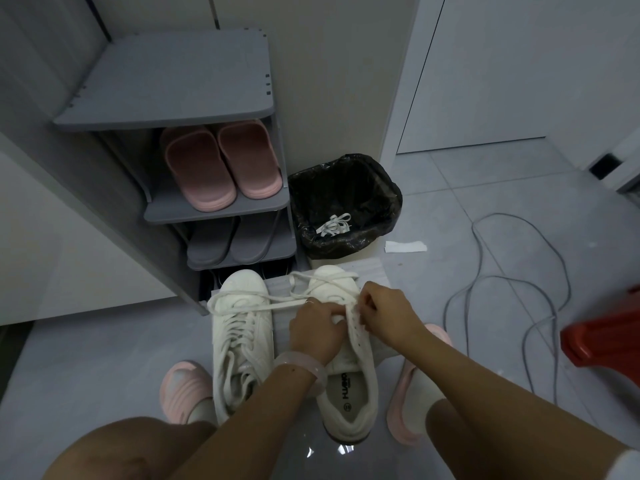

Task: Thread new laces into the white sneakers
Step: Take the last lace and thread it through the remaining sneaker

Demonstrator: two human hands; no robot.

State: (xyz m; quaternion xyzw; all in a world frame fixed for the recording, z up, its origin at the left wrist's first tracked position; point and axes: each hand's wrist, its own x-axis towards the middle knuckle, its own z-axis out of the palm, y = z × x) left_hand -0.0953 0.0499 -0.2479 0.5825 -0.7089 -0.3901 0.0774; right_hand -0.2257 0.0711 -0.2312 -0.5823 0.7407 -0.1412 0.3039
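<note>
White sneakers are lying side by side on the grey tiled floor (104,368), toes pointing toward the shoe rack (166,88). Left sneaker (242,341) is already carrying a lace through its eyelets; right sneaker (349,386) is lying with its insole exposed and its upper eyelets unlaced. A new lace (249,299) is running from the forward eyelets of the right sneaker, looping across the toe of the left sneaker and crossing over the toe of the right one. The left hand (317,329), wearing a translucent bangle (304,370) at the wrist, is curling its fingers onto the front of the right sneaker where the lace is passing; whether it is pinching the lace or the shoe cannot be told. The right hand (388,311) is pinching the lace at the eyelet row of the same sneaker. The person's feet are resting on either side in pink slippers (185,389). The rack is holding another pink pair (221,164) and a grey pair (239,244). A bin lined with a black bag (346,202) is standing just beside the rack, with an old white lace (334,225) lying inside. A grey cable (512,282) is trailing across the floor at right, near a red object (606,337).
</note>
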